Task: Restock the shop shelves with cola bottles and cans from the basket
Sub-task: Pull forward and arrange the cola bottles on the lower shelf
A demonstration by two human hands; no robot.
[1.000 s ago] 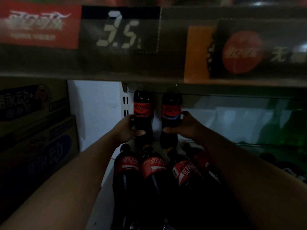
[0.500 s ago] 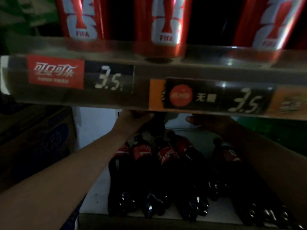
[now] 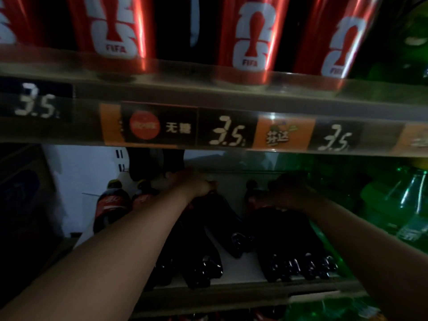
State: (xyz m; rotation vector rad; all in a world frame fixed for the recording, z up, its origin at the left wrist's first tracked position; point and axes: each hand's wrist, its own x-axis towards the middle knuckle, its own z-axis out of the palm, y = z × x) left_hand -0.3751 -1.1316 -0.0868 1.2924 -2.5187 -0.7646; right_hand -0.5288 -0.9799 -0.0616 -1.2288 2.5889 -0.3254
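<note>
Your left hand (image 3: 196, 184) reaches into the lower shelf bay. Its fingers are wrapped over the neck of a dark plastic cola bottle (image 3: 223, 224) lying on its side, base toward you. Your right hand (image 3: 289, 192) sits on the necks of a cluster of dark cola bottles (image 3: 291, 242) lying just to the right. The light is too poor to tell whether those fingers are spread or closed.

Two red-labelled cola bottles (image 3: 111, 205) lie at the left of the bay, caps to the rear. Two upright cola bottles (image 3: 139, 166) stand against the white back panel (image 3: 85, 172). The white shelf board (image 3: 245, 267) shows between the bottle bases.

Above, tall red metal cans (image 3: 251, 40) line the upper shelf behind a clear price rail (image 3: 88, 133), whose tags read 3.5. Green plastic bottles (image 3: 414, 205) fill the bay to the right, and a brown cardboard carton (image 3: 23, 181) stands to the left. The lighting is dim throughout.
</note>
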